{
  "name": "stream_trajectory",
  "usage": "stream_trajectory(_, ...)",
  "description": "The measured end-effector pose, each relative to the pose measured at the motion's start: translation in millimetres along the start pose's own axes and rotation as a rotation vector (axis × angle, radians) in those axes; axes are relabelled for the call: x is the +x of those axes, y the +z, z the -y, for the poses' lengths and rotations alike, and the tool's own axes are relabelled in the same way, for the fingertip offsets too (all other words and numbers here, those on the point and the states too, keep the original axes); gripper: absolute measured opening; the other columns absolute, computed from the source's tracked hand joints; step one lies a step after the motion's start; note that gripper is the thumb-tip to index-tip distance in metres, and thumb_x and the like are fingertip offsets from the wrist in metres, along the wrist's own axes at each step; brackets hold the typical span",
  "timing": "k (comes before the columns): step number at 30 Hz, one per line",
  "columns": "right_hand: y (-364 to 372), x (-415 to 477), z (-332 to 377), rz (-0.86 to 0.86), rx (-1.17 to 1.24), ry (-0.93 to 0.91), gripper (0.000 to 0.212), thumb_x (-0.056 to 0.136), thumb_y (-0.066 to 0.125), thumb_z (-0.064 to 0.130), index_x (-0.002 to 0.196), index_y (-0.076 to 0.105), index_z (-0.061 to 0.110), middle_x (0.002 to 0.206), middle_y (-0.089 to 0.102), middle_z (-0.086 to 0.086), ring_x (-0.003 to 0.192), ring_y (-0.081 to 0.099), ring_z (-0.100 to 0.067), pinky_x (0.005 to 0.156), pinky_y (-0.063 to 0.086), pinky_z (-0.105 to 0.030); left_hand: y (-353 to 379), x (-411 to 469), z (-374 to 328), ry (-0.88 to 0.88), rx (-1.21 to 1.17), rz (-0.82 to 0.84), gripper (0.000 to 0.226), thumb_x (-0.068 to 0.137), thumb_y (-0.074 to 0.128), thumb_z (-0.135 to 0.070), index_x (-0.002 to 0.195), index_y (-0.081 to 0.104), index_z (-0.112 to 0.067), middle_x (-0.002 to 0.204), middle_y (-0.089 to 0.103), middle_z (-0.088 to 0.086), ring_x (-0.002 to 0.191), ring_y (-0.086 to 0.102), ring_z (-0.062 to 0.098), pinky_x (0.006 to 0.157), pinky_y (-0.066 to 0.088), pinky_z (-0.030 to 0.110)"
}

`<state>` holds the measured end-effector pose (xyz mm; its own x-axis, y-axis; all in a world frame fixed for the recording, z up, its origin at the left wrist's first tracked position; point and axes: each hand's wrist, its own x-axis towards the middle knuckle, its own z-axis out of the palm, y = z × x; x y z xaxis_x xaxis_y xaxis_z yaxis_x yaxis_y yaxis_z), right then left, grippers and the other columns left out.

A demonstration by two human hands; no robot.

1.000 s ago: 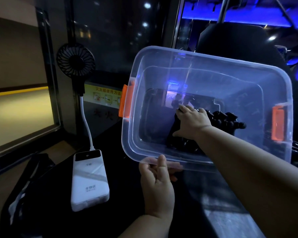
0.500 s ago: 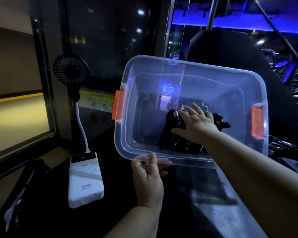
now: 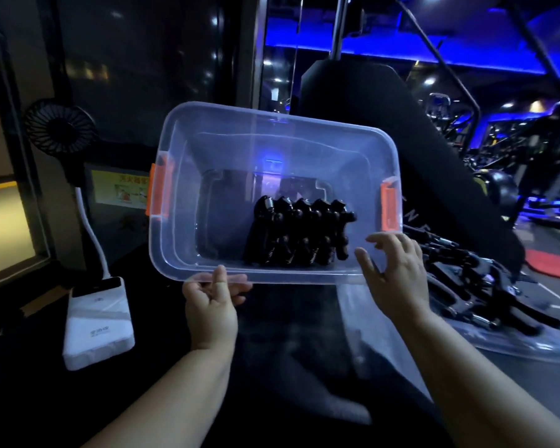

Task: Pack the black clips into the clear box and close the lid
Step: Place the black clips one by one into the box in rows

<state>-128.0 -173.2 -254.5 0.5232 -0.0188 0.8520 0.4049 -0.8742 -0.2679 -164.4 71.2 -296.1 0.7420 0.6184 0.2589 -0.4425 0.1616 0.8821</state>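
Withdrawn from the clear box (image 3: 207, 150) since half a second ago, the right hand (image 3: 393, 282) now hovers just outside its near right corner, fingers spread wide and holding nothing. Whether the fingertips touch the box wall, I cannot tell. What it was pressing then now lies uncovered: a tidy row of black clips (image 3: 299, 234), packed side by side on the floor of the box, towards the near right.

The left hand (image 3: 210, 305) pinches the near rim of the box, thumb over the edge and fingers curled beneath, holding it lifted and tipped so its open mouth faces the viewer. Orange latches (image 3: 157, 192) sit on the left and right ends, both unfastened. No lid is on the box.

To the right of the box, near the right hand, a second heap of clips (image 3: 485, 286) lies on a clear plastic piece (image 3: 524, 350), which may be the lid, though that is not certain.

As a judgement, the task is partly done: one batch is packed, most of the box floor is bare, and the heap on the right is yet to go in. Closing and latching come last.

On the left, a white power bank (image 3: 99, 321) lies on the dark surface with a small fan (image 3: 60, 129) on a bent white stalk.
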Motion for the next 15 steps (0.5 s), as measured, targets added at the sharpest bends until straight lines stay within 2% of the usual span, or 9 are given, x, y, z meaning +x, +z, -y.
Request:
stream_trajectory(2, -11.8, -11.1, -13.6, 0.018, 0.038, 0.104, 0.046, 0.086, 0.040, 0.053, 0.100, 0.060, 0.014, 0.095, 0.056, 0.002, 0.098, 0.046, -0.021, 0.084, 0.031, -0.027, -0.7, 0.8, 1.5, 0.004, 0.031, -0.006, 0.035, 0.101, 0.042, -0.019, 0.110, 0.041, 0.015, 0.075, 0.070, 0.009, 0.051, 0.066, 0.010, 0.046, 0.049, 0.017)
stream_trajectory(5, -27.5, -21.2, -39.2, 0.085, -0.025, 0.221, 0.035, 0.088, 0.043, 0.047, 0.096, 0.059, 0.017, 0.092, 0.053, 0.007, 0.097, 0.047, -0.021, 0.084, 0.033, -0.031, -0.3, 0.5, 3.3, 0.010, 0.038, -0.011, 0.027, 0.101, 0.041, -0.020, 0.110, 0.040, 0.006, 0.075, 0.069, 0.006, 0.048, 0.064, 0.008, 0.046, 0.047, 0.019)
stream_trajectory(8, -38.2, -29.7, -67.2, 0.313, -0.182, 0.362, 0.021, 0.088, 0.055, 0.039, 0.097, 0.064, 0.022, 0.103, 0.062, -0.003, 0.106, 0.053, -0.029, 0.089, 0.043, -0.039, -0.4, 1.2, 5.8, 0.023, 0.048, -0.017, 0.032, 0.102, 0.041, -0.022, 0.113, 0.039, 0.009, 0.067, 0.070, 0.001, 0.047, 0.063, 0.007, 0.044, 0.046, 0.015)
stream_trajectory(11, -46.3, -43.1, -85.8, 0.589, -0.351, 0.437, 0.026, 0.087, 0.055, 0.042, 0.109, 0.062, 0.029, 0.118, 0.057, 0.000, 0.115, 0.052, -0.024, 0.090, 0.045, -0.037, 0.6, 3.1, 9.7, 0.030, 0.061, -0.015, 0.040, 0.102, 0.040, -0.022, 0.115, 0.039, 0.015, 0.063, 0.071, -0.010, 0.046, 0.062, 0.005, 0.043, 0.045, 0.014)
stream_trajectory(15, -47.0, -51.5, -92.0, 0.532, -0.382, 0.406, 0.027, 0.089, 0.052, 0.035, 0.114, 0.061, 0.028, 0.120, 0.056, 0.001, 0.116, 0.049, -0.024, 0.091, 0.044, -0.037, -0.1, 5.5, 14.0, 0.052, 0.061, -0.006, 0.044, 0.102, 0.040, -0.023, 0.114, 0.041, 0.019, 0.063, 0.071, -0.012, 0.045, 0.062, 0.005, 0.043, 0.045, 0.013)
